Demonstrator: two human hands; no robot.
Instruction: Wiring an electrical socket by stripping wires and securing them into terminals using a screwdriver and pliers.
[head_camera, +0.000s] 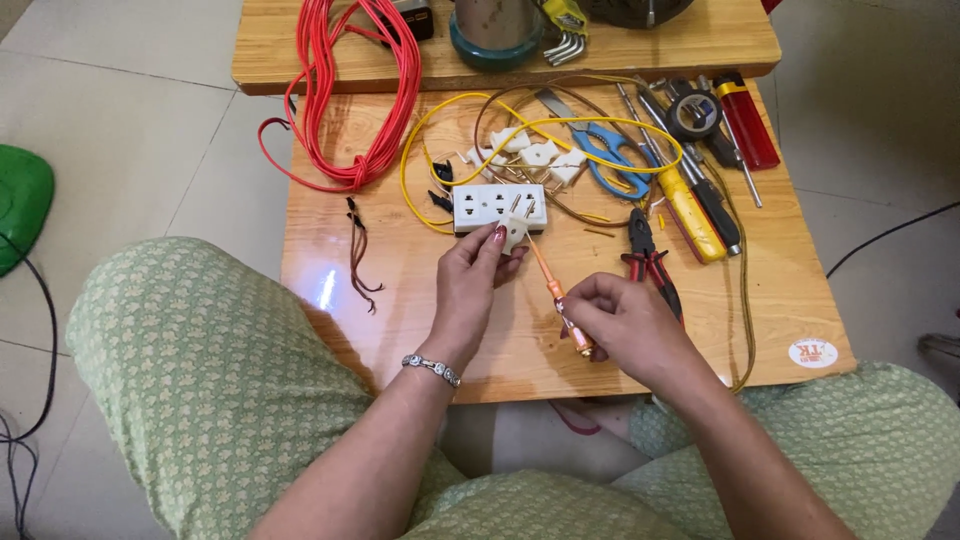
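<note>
White plug (514, 232) pinched in left hand (470, 285) above surface middle; right hand (625, 322) clamped on orange screwdriver (556, 293). Best keep tip seated square, plug steady.

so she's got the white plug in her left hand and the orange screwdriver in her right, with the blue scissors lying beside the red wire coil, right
Not quite. The head view shows the blue scissors lying among the yellow wire loops, well apart from the red wire coil. The rest holds: the left hand holds the white plug and the right hand holds the orange screwdriver.
</note>
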